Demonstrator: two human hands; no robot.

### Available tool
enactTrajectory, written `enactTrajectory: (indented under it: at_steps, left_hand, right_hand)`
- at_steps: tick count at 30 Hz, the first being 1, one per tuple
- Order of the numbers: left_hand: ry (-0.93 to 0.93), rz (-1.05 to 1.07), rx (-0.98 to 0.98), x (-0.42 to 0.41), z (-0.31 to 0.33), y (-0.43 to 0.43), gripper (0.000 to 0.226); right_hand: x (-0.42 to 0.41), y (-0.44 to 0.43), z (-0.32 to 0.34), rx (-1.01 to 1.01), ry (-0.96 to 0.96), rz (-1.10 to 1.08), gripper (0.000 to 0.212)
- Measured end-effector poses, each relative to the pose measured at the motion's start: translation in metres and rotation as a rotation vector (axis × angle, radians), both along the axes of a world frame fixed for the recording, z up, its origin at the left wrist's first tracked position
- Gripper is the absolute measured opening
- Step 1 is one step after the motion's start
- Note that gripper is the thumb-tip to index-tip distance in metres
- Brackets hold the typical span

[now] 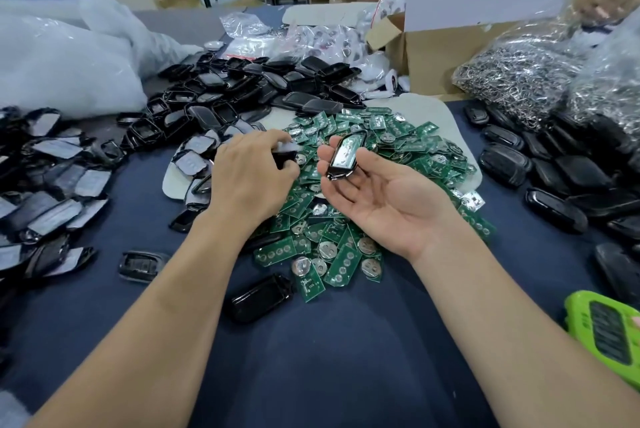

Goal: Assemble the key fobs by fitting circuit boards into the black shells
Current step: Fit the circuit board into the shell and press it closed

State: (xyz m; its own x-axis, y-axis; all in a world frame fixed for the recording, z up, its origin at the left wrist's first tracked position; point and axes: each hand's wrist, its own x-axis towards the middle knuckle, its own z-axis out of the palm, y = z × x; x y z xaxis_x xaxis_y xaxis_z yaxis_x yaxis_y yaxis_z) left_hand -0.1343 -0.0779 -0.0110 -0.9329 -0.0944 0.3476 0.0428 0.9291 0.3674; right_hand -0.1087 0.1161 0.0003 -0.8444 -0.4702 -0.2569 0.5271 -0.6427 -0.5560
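Note:
My right hand (384,192) lies palm up above a heap of green circuit boards (322,240). On its fingers rests a black shell (344,155) with a green board seated inside, the thumb touching its edge. My left hand (252,174) hovers palm down just left of it, fingers curled round a second black shell half (284,156) with a pale inner pad. Most of that piece is hidden by the fingers.
Black shell halves are piled at the back (249,88) and at the left (45,185). Closed black fobs (554,178) lie at the right. One lone shell (259,297) lies near me. Bagged metal rings (519,77), a cardboard box (436,50) and a green device (606,330) stand around.

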Motion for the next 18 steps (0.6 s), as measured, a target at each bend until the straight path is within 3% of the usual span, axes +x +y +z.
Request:
enactTrajectory:
  at_steps: [7,13,16,18]
  left_hand:
    - [0.075,-0.029,0.04,0.0038,-0.0031,0.0021,0.028]
    - [0.041,-0.02,0.074,0.0082,0.0027,-0.0024,0.048]
    - [0.012,-0.076,0.06,0.0093,0.0039,0.001,0.047]
    - [0.007,-0.063,0.047,0.0087,0.0017,0.0015,0.04]
  right_hand:
    - [0.0006,0.0,0.0016,0.009,0.001,-0.019,0.034]
    - [-0.0033,0.0064,0.0022,0.015,-0.022,-0.044,0.034]
    - [-0.0036,0.0045,0.001,0.155,0.021,-0.09,0.029]
    - [-0.0023,-0.0001,0.0023,0.395,0.094,-0.136,0.022]
